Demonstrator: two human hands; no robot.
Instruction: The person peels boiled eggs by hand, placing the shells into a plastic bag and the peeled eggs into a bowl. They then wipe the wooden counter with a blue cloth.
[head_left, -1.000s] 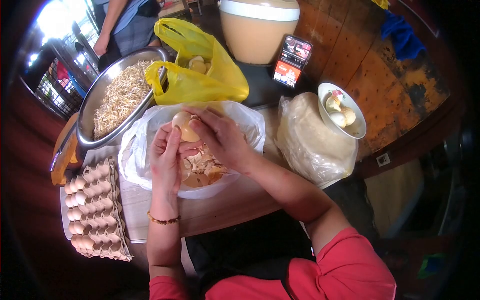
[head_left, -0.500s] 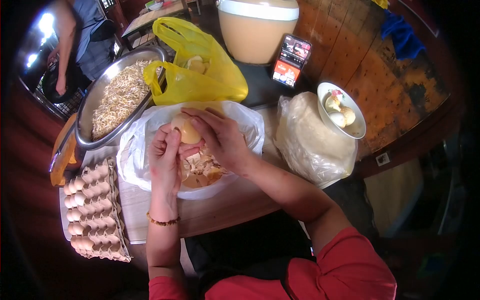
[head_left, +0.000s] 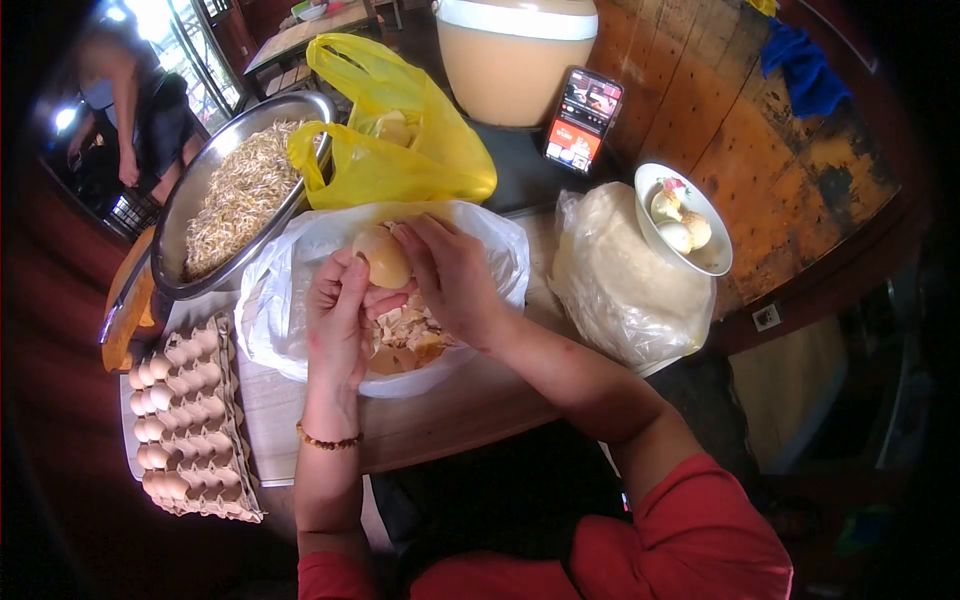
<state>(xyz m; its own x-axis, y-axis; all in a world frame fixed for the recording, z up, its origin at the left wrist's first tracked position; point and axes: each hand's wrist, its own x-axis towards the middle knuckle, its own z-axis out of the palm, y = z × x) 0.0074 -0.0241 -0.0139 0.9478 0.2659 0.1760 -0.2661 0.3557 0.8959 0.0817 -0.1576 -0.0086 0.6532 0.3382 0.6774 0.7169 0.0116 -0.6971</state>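
An egg (head_left: 383, 257) is held between both hands above an open white plastic bag (head_left: 275, 335). My left hand (head_left: 338, 300) grips it from the left, thumb on its near side. From the right, my right hand (head_left: 450, 275) has its fingers pressed at the egg's top right, with a small pale bit at the fingertips. Broken eggshell pieces (head_left: 405, 340) lie in the bag below. An egg tray (head_left: 205, 440) with several eggs along its left side is at the lower left. Several eggs (head_left: 675, 236) sit in a white bowl (head_left: 720, 258) on the right.
A metal bowl (head_left: 165, 270) of bean sprouts and a yellow bag (head_left: 455, 175) stand behind the white bag. A phone (head_left: 583, 120) leans against a beige container (head_left: 515, 70). A filled clear bag (head_left: 625, 290) lies beside the bowl. Another person (head_left: 130, 110) is at the far left.
Both hands and the egg have shifted slightly right, and my right fingers have moved along the egg's top right. The other person at the far left has changed posture, moving lower.
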